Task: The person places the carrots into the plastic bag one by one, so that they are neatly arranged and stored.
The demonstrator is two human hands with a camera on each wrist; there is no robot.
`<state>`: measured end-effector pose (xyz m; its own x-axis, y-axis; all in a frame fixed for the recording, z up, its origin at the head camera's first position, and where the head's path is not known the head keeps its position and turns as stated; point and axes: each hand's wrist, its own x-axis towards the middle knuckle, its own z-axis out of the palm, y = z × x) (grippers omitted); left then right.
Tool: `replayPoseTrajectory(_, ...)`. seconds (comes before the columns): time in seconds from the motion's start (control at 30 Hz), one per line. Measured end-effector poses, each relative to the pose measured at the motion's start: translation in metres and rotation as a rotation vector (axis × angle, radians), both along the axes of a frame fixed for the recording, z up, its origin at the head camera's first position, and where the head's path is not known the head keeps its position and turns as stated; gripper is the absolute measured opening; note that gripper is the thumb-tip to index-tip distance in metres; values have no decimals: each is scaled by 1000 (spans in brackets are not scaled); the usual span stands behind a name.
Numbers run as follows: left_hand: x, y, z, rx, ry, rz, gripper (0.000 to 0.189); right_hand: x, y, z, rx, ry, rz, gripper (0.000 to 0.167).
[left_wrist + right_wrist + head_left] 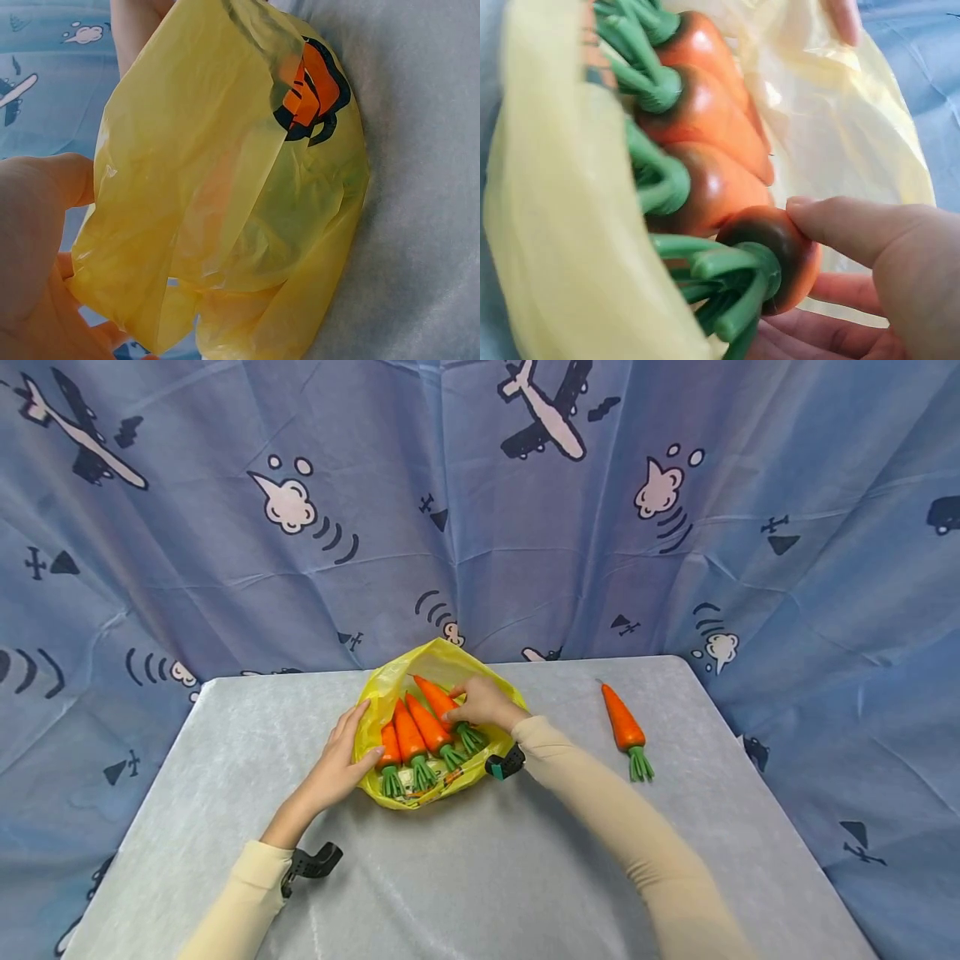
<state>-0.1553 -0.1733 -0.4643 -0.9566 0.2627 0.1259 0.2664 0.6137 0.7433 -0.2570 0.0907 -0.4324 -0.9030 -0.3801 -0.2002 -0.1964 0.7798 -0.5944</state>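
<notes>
A yellow plastic bag (438, 656) lies on the table with its mouth spread open. Inside it several orange toy carrots (409, 732) with green stems sit side by side. My left hand (339, 770) holds the bag's left edge, with the thumb on the inner side and fingers outside. Reaching into the bag, my right hand (483, 703) grips the rightmost carrot (804, 259) between thumb and fingers. In the left wrist view, the bag's wall (150, 165) hides most of the contents. Another carrot (622, 718) lies on the table to the right, apart from both hands.
The table (480, 877) has a pale grey cover. Behind and beside it hangs a blue curtain (390, 468) printed with planes. Dark wrist cameras sit on the left wrist (313, 862) and the right wrist (506, 763).
</notes>
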Motion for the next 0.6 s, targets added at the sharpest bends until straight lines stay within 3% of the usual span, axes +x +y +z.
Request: replayPoseTrajectory(0.6, 1, 1, -1, 6, -2, -2, 81, 11, 1, -17, 114, 13, 1, 49)
